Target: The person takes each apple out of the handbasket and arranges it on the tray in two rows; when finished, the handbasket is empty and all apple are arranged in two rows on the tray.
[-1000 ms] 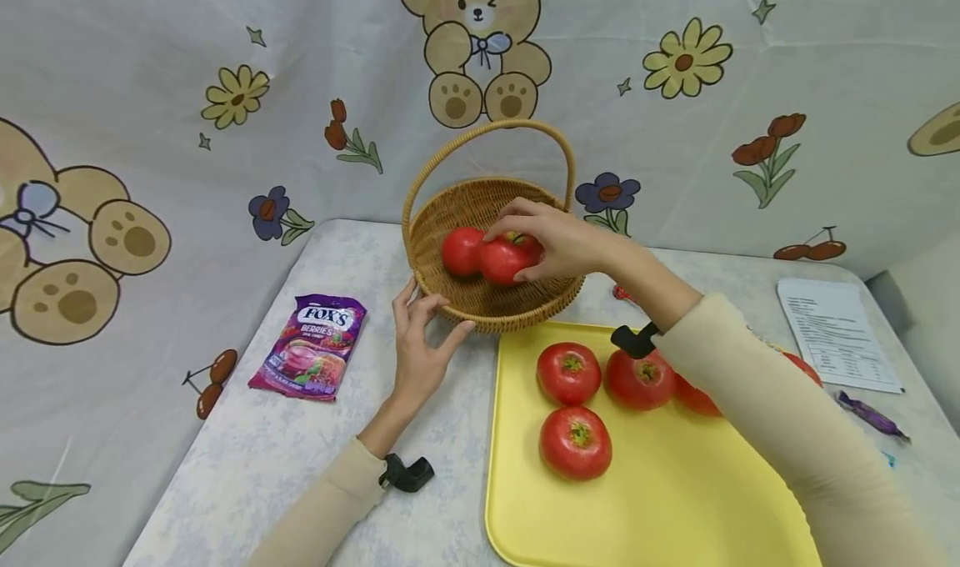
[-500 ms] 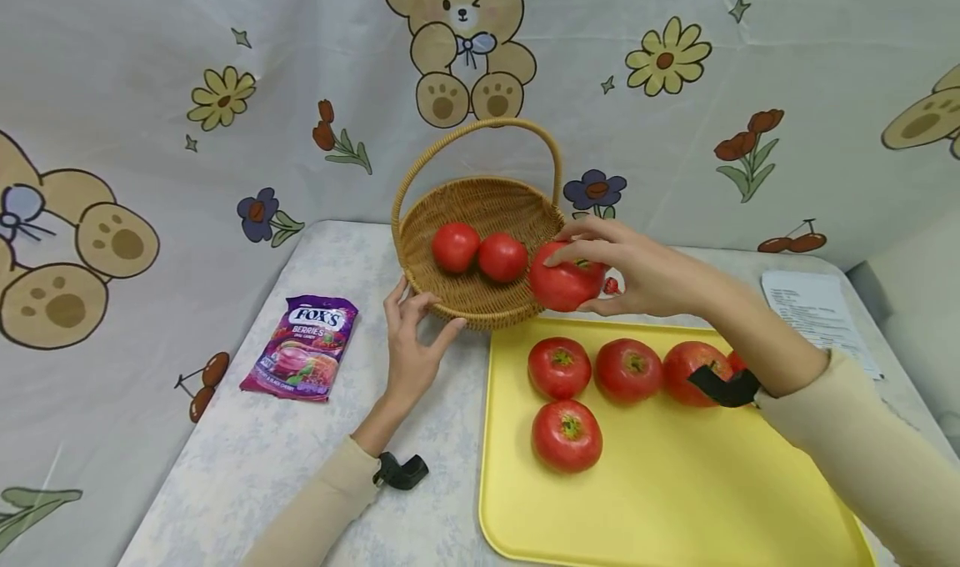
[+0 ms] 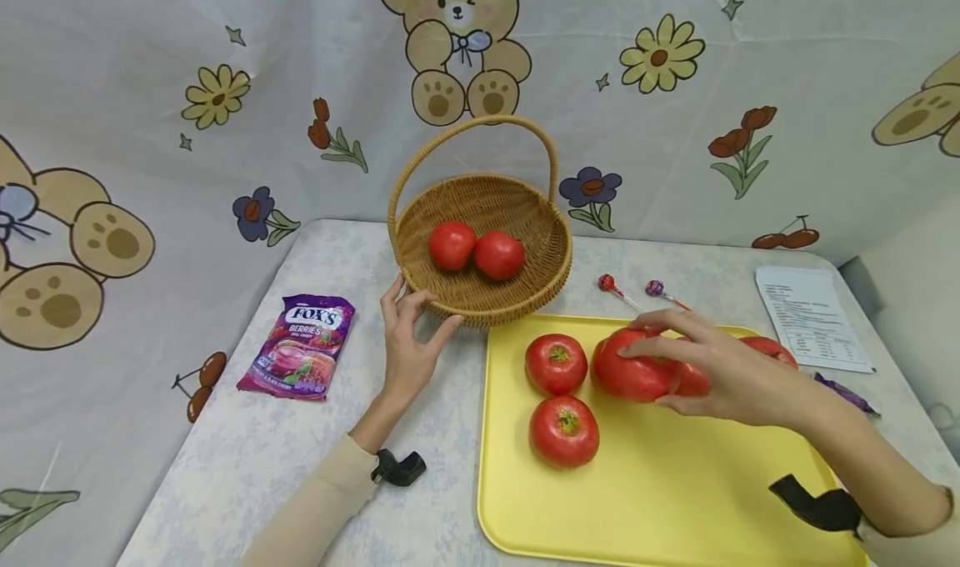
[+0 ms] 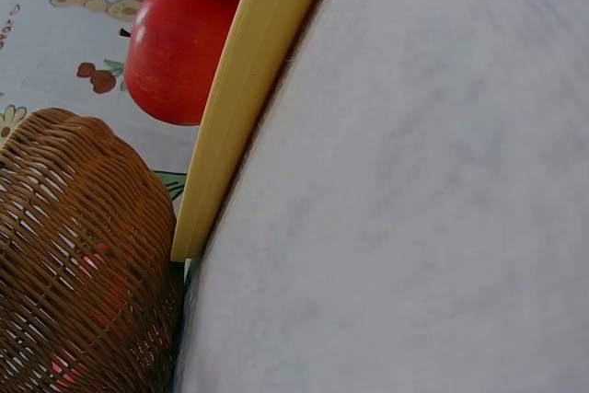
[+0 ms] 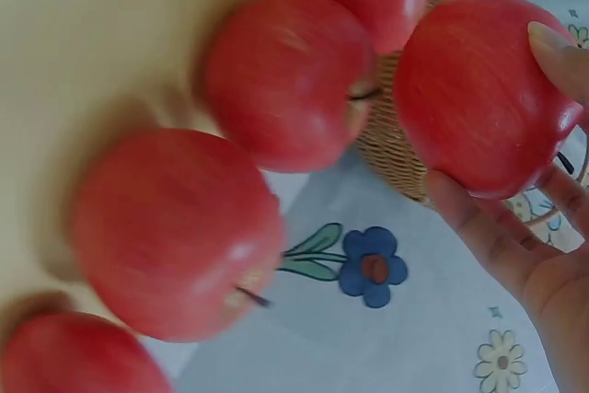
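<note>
While the left hand (image 3: 408,346) rests with straight fingers against the outer rim of the wicker basket (image 3: 450,296), a red tomato (image 3: 630,367) is held by the right hand (image 3: 720,371) over the yellow tray (image 3: 675,484). The grip of the right hand is curled round the tomato, fingers on top and thumb at its near side; whether the fruit touches the tray cannot be told. The left hand's grip is open and nothing is clasped in it. Two tomatoes (image 3: 476,250) are seen side by side in the basket. Two more tomatoes (image 3: 558,396) lie on the tray just left of the held one, and others are partly hidden behind the right hand. A purple candy bag (image 3: 300,346) lies on the tabletop (image 3: 247,459) left of the basket, two lollipops (image 3: 633,290) behind the tray, and a printed sheet (image 3: 810,317) at the right.
</note>
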Available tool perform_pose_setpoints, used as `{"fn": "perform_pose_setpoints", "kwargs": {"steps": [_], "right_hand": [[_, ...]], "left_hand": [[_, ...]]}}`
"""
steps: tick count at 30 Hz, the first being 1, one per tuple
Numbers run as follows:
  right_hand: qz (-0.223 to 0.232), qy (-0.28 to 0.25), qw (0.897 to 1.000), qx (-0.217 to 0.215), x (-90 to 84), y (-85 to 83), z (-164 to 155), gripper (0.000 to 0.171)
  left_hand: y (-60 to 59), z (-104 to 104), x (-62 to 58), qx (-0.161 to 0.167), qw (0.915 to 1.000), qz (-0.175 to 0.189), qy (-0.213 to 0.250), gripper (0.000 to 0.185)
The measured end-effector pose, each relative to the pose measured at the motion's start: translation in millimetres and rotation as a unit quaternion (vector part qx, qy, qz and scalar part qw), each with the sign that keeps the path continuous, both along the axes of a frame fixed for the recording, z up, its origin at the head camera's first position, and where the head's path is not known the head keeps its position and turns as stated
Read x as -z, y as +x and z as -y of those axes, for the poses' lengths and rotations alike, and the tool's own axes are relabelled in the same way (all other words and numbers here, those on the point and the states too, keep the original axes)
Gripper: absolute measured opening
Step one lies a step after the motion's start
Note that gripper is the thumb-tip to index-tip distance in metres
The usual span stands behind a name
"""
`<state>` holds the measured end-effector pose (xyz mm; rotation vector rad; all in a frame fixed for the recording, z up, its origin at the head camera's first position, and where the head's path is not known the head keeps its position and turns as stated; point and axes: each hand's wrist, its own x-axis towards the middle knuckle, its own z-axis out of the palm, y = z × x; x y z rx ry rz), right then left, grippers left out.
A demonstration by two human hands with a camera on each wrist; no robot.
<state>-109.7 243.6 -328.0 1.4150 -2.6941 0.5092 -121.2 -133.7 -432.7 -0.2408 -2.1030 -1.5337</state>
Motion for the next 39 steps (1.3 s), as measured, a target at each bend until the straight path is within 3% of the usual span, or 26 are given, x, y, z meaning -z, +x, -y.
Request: {"fn": "perform_pose_setpoints", "kwargs": {"steps": [11,17,23,33,39], "right_hand": [[0.049,0.010,0.999,0.014,38.5,37.7,-12.9,0.065],[0.054,0.018,0.998,0.011,55.0,43.9,-11.9,0.078],[0.030,0.026,0.999,0.008,67.0,46.2,-12.1,0.078],[-0.011,0.029,0.999,0.009,71.4,52.9,-8.8,0.080],[-0.007,0.060,0.998,0.023,68.5,57.3,-8.6,0.079]], "left_hand": [[1.3,-1.0,-1.6,0.003,1.0000,0.003,0.001,0.038],[0.2,0.2,-1.7,0.002,1.0000,0.001,0.001,0.039],[1.1,1.0,-1.2,0.001,1.0000,0.006,-0.002,0.038],[1.2,1.0,-1.7,0.001,1.0000,0.004,-0.001,0.039],[1.7,-0.5,-2.0,0.003,1.0000,0.003,0.000,0.039]]}}
